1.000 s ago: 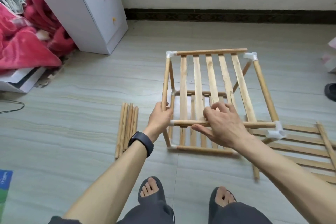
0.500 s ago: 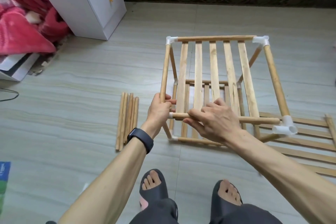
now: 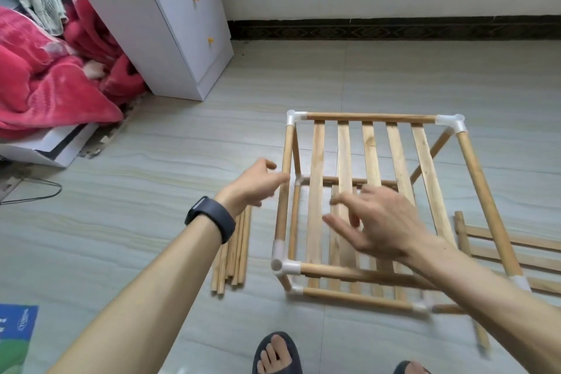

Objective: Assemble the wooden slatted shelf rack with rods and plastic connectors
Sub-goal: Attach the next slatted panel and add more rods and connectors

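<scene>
The wooden shelf rack [image 3: 368, 149] stands on the floor, two slatted tiers joined by rods and white plastic connectors [image 3: 283, 264] at the corners. My left hand [image 3: 258, 184] hovers just left of the rack's left top rod, fingers relaxed and holding nothing. Over the slats near the front, my right hand [image 3: 382, 222] floats with fingers spread, blurred, gripping nothing. A bundle of loose rods [image 3: 233, 255] lies on the floor left of the rack, partly under my left wrist. Another slatted panel [image 3: 513, 252] lies flat at the right.
A white two-drawer cabinet [image 3: 170, 27] stands at the back left beside red bedding [image 3: 45, 82]. A dark skirting runs along the far wall. My sandalled feet [image 3: 277, 354] are at the bottom edge. A cable [image 3: 45, 191] lies on the floor at the left.
Both hands have let go of the rack's front top rod and lifted off it, fingers opening. The view has tilted up and the rack sits lower in frame.
</scene>
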`<state>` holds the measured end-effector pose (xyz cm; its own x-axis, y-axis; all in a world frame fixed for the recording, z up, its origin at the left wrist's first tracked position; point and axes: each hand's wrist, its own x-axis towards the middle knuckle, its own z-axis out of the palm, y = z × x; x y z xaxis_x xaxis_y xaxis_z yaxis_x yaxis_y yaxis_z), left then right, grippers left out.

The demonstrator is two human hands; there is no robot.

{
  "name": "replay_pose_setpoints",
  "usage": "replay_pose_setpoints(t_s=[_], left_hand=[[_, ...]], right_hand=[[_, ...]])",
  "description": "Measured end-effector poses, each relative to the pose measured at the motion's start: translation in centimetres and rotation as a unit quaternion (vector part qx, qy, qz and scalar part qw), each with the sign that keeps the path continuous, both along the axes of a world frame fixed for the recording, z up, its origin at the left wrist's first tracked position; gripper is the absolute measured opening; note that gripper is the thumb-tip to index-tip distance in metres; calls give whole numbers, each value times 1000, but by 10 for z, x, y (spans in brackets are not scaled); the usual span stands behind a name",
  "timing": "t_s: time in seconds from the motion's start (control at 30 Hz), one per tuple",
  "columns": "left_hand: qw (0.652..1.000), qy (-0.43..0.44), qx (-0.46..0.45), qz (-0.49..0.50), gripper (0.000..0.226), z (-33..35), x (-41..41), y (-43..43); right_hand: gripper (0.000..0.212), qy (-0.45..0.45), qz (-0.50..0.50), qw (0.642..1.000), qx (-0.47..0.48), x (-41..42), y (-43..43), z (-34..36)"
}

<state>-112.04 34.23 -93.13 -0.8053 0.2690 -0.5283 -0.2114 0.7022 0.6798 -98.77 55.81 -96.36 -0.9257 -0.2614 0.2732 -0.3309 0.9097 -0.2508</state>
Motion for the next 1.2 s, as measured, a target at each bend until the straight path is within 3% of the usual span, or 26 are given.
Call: replay_pose_setpoints(t_s=[0.13, 0.3, 0.4, 0.57, 0.8, 1.03, 1.13, 1.2], left_hand=[[994, 94, 37, 46, 60, -6, -61, 35], [986, 110, 105, 72, 47, -26, -108, 71], [981, 89, 158, 65, 49, -41, -113, 81], [972, 140, 170, 79, 35, -62, -115, 81], [968, 123, 202, 90, 36, -70, -119, 84], [979, 175, 86, 67, 36, -72, -124, 67], [976, 212, 0, 57, 46, -60, -116, 62], [955, 285, -83, 18, 51, -49, -106, 58]], right_hand=[[45, 29, -103, 993, -55, -82, 14, 10], [53, -137, -201, 970, 22, -180, 44, 8], [49, -221, -173, 959, 28, -208, 56, -3], [38, -191, -123, 974, 25, -221, 62, -9], [36, -168, -108, 978, 64, -231, 51, -12], [43, -186, -137, 970, 69, -223, 25, -5], [46, -149, -181, 972, -33, -193, 36, 11], [46, -87, -215, 964, -132, -150, 56, 26]])
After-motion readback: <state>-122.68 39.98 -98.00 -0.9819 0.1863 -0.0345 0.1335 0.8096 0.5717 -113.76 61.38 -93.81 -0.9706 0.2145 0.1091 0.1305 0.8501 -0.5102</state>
